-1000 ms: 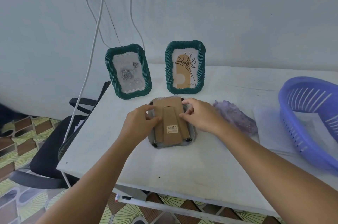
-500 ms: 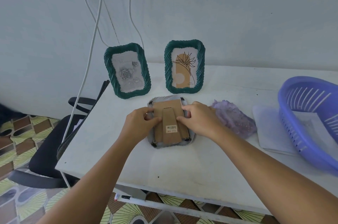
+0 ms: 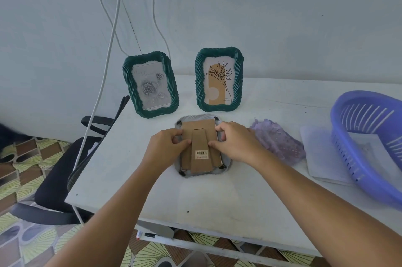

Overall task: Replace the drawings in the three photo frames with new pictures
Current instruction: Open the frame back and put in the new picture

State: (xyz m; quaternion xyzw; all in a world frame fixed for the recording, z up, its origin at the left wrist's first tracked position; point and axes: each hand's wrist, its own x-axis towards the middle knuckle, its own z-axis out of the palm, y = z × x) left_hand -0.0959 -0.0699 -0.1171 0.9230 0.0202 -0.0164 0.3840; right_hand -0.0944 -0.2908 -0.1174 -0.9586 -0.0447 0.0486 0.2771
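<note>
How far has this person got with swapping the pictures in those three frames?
Hard to call anything finished. Two green frames stand upright at the back, one showing a grey rose picture, the other a line-drawn flower; whether either is new, I cannot tell. The third frame lies face down, and the left hand and right hand work at its cardboard backing, which is still in place. Its picture is hidden.

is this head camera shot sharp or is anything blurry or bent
Head view: mostly sharp, lit evenly, no harsh shadows; the barcode sticker is too small to read; the purple basket at the right edge looks stretched and soft; wide-angle bending bows the table edges.
</note>
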